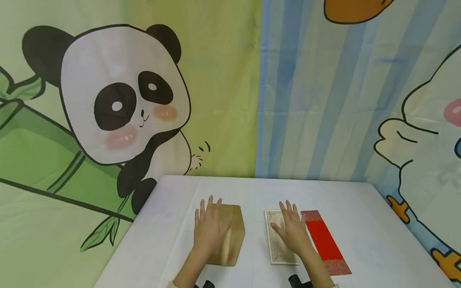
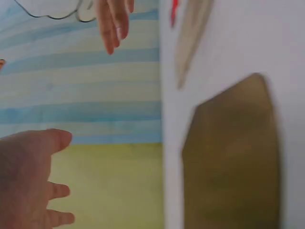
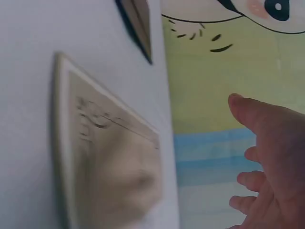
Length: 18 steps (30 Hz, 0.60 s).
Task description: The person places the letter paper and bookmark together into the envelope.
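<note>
1. Presently, in the head view, you seem to be at a poised, before-contact step: your left hand [image 1: 209,232] is over the brown piece [image 1: 235,236], and your right hand [image 1: 295,234] is over the cream card [image 1: 277,248]. Both pieces lie flat on the white table [image 1: 252,196], well apart, with the red strip [image 1: 324,240] beside the card. Your forearms come in from the near edge, backs of the hands up, fingers spread and pointing away from you, thumbs turned inward. Neither hand has hold of anything.

2. From the left wrist view, your left hand is raised off the table, thumb and fingertips held forward and apart, with no piece between them. The brown piece lies to one side, on the tabletop. Your right hand shows at the top, fingers extended and also clear of the table.

3. On the right wrist view, your right hand is likewise lifted, thumb set apart from the fingers, grasping nothing. The card lies below it; its lower part is blurred, so the detail there is hard to judge. Taking up either piece would call for lowering the hand and getting fingertips under a thin edge, thumb on top.
</note>
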Each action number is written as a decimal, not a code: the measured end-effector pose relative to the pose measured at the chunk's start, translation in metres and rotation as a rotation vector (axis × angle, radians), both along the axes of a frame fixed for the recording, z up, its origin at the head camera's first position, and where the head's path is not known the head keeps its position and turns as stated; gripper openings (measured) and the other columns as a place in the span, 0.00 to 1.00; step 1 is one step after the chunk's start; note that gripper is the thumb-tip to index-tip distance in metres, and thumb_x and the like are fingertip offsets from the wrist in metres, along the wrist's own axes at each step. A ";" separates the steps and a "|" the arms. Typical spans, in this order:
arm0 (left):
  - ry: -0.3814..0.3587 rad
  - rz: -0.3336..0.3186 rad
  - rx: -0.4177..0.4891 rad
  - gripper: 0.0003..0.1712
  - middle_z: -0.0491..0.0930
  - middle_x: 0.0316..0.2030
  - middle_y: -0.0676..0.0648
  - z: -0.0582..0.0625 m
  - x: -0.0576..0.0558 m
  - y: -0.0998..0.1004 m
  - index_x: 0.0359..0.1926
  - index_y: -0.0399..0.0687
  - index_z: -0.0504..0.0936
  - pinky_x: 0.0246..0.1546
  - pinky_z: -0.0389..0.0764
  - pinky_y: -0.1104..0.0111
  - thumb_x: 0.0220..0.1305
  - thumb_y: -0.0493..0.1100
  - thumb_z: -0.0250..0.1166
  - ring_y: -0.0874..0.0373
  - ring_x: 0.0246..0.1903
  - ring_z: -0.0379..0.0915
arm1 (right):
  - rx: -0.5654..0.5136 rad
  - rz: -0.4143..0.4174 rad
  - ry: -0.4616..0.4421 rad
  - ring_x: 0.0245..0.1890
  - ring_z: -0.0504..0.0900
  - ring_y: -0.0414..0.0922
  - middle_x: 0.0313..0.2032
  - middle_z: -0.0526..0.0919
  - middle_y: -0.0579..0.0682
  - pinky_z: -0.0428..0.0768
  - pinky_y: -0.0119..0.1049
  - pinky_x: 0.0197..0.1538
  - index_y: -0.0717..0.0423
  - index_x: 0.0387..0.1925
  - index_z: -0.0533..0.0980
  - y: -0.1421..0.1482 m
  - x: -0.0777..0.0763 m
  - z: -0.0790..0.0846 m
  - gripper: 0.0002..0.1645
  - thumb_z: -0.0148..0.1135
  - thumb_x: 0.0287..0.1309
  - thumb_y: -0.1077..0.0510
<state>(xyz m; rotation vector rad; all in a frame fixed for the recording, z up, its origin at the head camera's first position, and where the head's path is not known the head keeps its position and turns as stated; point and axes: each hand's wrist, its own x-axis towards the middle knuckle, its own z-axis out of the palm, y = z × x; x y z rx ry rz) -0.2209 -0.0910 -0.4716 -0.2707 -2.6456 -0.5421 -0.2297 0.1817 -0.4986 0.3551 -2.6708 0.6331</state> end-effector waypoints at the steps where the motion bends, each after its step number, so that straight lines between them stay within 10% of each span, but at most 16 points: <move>1: 0.007 -0.007 0.005 0.40 0.52 0.68 0.38 -0.008 -0.001 0.000 0.68 0.48 0.60 0.60 0.46 0.42 0.61 0.65 0.50 0.37 0.66 0.41 | -0.026 0.003 -0.007 0.64 0.51 0.66 0.65 0.56 0.66 0.47 0.70 0.56 0.62 0.66 0.58 -0.003 -0.002 -0.009 0.45 0.63 0.53 0.45; 12: -0.043 -0.042 -0.077 0.41 0.50 0.69 0.39 -0.093 -0.018 -0.015 0.67 0.48 0.62 0.58 0.45 0.37 0.60 0.66 0.51 0.35 0.66 0.41 | -0.002 0.056 -0.082 0.66 0.49 0.63 0.67 0.54 0.62 0.43 0.70 0.57 0.60 0.67 0.58 -0.023 -0.010 -0.068 0.41 0.58 0.58 0.46; 18: -0.089 -0.029 -0.115 0.41 0.50 0.69 0.41 -0.116 -0.020 -0.015 0.68 0.53 0.60 0.60 0.40 0.40 0.60 0.70 0.45 0.38 0.67 0.38 | 0.095 0.045 -0.095 0.67 0.49 0.61 0.67 0.55 0.60 0.41 0.65 0.60 0.59 0.67 0.60 -0.021 -0.008 -0.076 0.38 0.51 0.61 0.43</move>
